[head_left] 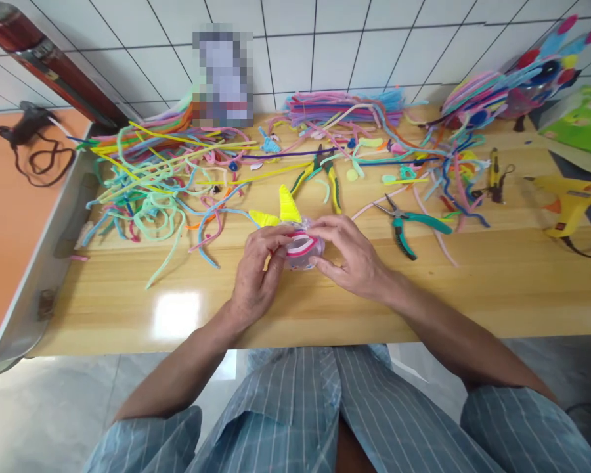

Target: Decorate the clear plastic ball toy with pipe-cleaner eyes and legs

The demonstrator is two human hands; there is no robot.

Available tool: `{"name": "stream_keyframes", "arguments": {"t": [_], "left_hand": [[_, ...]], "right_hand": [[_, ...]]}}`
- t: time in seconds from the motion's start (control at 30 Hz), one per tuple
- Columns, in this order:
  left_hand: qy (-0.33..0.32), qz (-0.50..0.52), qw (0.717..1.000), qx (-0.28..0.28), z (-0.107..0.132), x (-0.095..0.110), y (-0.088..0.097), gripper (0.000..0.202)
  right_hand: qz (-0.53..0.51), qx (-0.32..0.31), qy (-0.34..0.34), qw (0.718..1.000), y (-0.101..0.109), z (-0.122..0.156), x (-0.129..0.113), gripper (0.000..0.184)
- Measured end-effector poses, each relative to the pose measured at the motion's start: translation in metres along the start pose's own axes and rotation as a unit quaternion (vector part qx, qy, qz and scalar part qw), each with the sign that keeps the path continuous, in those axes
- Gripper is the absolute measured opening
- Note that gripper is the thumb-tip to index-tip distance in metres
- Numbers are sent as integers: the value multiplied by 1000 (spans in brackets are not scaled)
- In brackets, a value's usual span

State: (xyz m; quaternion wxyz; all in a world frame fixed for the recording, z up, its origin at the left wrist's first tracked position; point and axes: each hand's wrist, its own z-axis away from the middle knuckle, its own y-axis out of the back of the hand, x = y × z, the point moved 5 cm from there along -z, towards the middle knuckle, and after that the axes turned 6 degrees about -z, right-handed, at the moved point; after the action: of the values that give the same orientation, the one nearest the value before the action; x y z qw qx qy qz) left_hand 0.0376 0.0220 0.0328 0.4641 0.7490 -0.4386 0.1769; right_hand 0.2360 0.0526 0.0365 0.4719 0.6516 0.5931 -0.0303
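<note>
Between my two hands is a small clear plastic container [303, 261] with a pink and white pipe cleaner band [303, 246] curved across it. My left hand [260, 272] grips its left side, fingers and thumb bent round it. On the right side, my right hand [347, 255] holds it between thumb and fingers. Two yellow pipe cleaner pieces, an upright pointed one [289, 205] and one lying sideways [264, 218], stick out beyond my fingertips. Yellow-handled pliers [333, 187] lie just behind. Teal-handled pliers [426, 222] rest to the right of my right hand.
Loose pipe cleaners [160, 213] are heaped at the left, with a bundle [345, 108] along the wall. A yellow glue gun [574, 200] lies at the right, near a decorated figure [532, 92]. A metal-edged orange surface [24, 230] borders the wooden table [128, 315].
</note>
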Motion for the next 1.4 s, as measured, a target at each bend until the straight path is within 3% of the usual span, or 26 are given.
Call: {"name": "stream_keyframes", "arguments": {"t": [0.83,1.3,1.4], "left_hand": [[-54,-39,997,-41,2,7,0,36],[-50,-57,996,-36,4,9,-1,31],[-52,-69,996,-35,4,10,-1,30]], "right_hand": [[49,20,32,998,-4,12,-6,47],[23,64,35,997,-7,15,-5,61],[32,66,48,996,-7,14,-6,55]]}}
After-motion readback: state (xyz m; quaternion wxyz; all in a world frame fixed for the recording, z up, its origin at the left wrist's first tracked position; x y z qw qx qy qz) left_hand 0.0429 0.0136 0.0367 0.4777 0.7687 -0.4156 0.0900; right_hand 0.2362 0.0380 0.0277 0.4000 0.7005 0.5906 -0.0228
